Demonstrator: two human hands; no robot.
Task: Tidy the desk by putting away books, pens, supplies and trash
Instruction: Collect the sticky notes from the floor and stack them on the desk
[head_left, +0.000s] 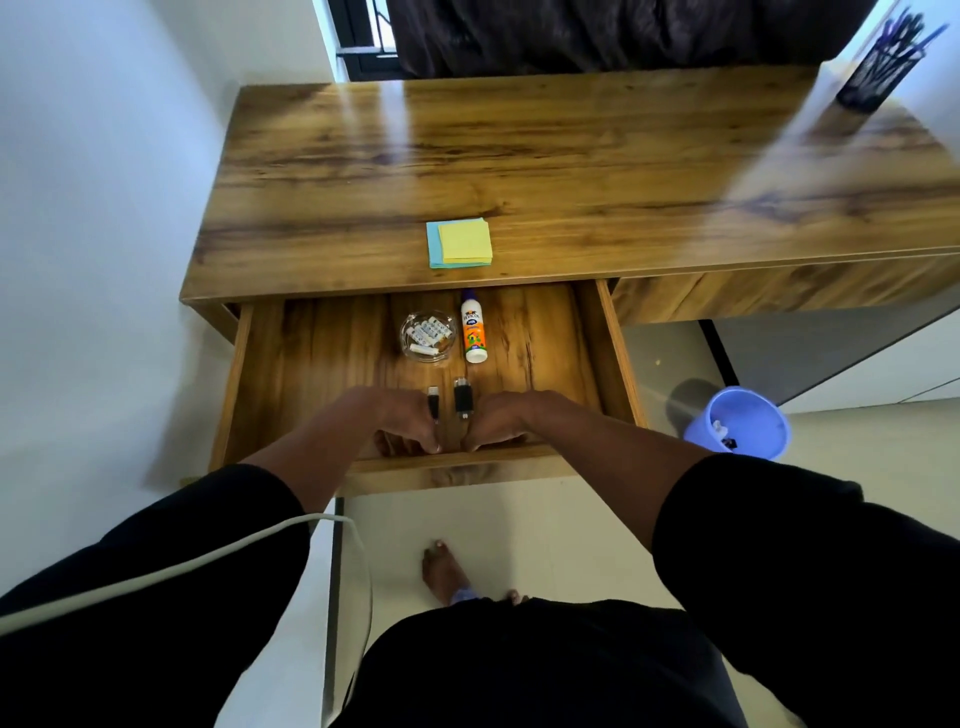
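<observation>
Desk (571, 156) nearly tidy: sticky notes (460, 242) remain mid-frame; our left hand (402, 423) and right hand (501, 422) curl inside the open drawer (332, 343), grip unclear.

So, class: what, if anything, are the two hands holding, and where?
Both the left hand and right hand grip the open drawer at its front panel.

Wooden bench (519, 156) carries a stack of square yellow and blue sticky notes (460, 242) near its front edge, black mesh pen holder (878, 73) at far right. Below the front edge, open wooden drawer (332, 343) holds a round glass dish (427, 339) left of a white and orange glue bottle (474, 328); two small black clips (462, 397) lie nearer the drawer front. Blue plastic bin (740, 423) on floor, right of drawer.
</observation>
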